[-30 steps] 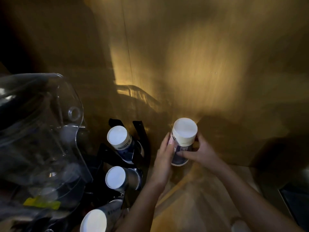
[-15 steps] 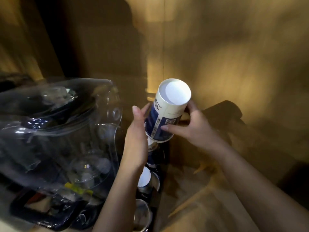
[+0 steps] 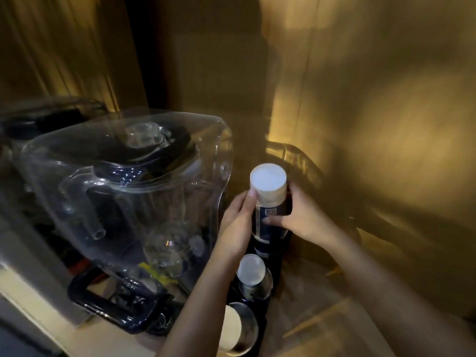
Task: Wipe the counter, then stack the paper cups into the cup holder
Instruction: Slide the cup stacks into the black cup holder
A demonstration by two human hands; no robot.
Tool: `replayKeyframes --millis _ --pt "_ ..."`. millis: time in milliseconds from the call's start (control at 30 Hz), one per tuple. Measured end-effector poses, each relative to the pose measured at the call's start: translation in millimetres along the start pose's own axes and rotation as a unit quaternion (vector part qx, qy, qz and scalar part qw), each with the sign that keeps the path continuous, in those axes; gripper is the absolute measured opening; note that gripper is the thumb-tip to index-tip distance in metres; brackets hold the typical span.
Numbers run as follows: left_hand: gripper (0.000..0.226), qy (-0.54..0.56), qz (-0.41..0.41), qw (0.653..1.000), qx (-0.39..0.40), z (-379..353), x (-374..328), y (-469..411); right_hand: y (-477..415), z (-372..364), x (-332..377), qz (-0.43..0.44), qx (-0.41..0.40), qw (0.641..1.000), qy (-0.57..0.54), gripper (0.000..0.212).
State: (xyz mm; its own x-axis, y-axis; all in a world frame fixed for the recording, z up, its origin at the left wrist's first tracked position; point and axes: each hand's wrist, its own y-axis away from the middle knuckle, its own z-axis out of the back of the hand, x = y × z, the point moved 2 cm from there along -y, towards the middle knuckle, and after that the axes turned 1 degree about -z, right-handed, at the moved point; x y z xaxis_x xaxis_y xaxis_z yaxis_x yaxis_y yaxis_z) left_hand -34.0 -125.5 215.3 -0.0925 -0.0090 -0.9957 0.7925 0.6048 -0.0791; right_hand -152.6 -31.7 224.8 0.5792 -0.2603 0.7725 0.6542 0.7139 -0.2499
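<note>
Nearest the camera, the cup holder point(image 3: 268, 300), a dark rack on the tabletop point(image 3: 322, 328), has a front slot with a cup stack point(image 3: 233, 328) in it and a middle slot with another stack point(image 3: 251, 267), both upside down, white bases up. Just behind, the back slot takes the cups point(image 3: 269, 199) now in hand: inverted stack, white base on top, blue print on the side, lower end at or inside the slot, though the dim light hides how deep. Left hand point(image 3: 238, 222) is curled against the stack's left side, fingers point(image 3: 251, 195) reaching near the top. Right hand point(image 3: 300, 215) is wrapped round the right side, thumb across the print. Both are closed on the cups, none loose. Left of the holder stands a blender point(image 3: 123, 202) under a clear cover, close beside but apart from the hands. Wall point(image 3: 373, 124) behind, lit yellow. Judgement: wiping looks done, no cloth in view; stacking is late, all three slots filled or filling. Left: seat this stack fully, let go. More loose cups elsewhere cannot be told.
</note>
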Motion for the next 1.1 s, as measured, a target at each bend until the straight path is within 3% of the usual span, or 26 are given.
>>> replayKeyframes --millis 67,133,200,300,667,800,867,967,1100 --pt "0.045 -0.003 -0.015 1.0 -0.023 0 7 -3 3 -5 -9 -0.012 0.013 1.0 -0.006 0.098" --pt "0.042 -0.042 -0.024 0.999 -0.025 -3 15 -4 6 -8 -16 -0.006 0.015 1.0 -0.011 0.085" --pt "0.033 -0.162 -0.049 0.985 -0.044 -6 22 -4 8 -11 -20 0.007 0.006 1.0 0.019 0.066" --pt "0.032 -0.293 -0.113 0.947 -0.071 -6 30 -4 6 -11 -24 0.001 -0.001 0.999 0.046 0.061" --pt "0.036 -0.385 -0.096 0.918 -0.029 -6 15 0 24 1 -29 -0.013 0.017 0.995 0.094 0.067" --pt "0.039 -0.386 -0.193 0.899 -0.067 -38 -10 27 54 31 -44 -0.056 -0.038 0.994 0.089 0.061" --pt "0.039 -0.367 -0.221 0.903 -0.042 -59 -14 39 76 46 -55 -0.085 -0.043 0.991 0.089 0.058" --pt "0.039 -0.315 -0.191 0.929 0.035 -93 -5 54 117 70 -70 -0.128 -0.062 0.987 0.076 0.052" --pt "0.042 -0.311 -0.156 0.929 0.125 -143 25 80 182 104 -90 -0.185 -0.114 0.973 0.077 0.051"
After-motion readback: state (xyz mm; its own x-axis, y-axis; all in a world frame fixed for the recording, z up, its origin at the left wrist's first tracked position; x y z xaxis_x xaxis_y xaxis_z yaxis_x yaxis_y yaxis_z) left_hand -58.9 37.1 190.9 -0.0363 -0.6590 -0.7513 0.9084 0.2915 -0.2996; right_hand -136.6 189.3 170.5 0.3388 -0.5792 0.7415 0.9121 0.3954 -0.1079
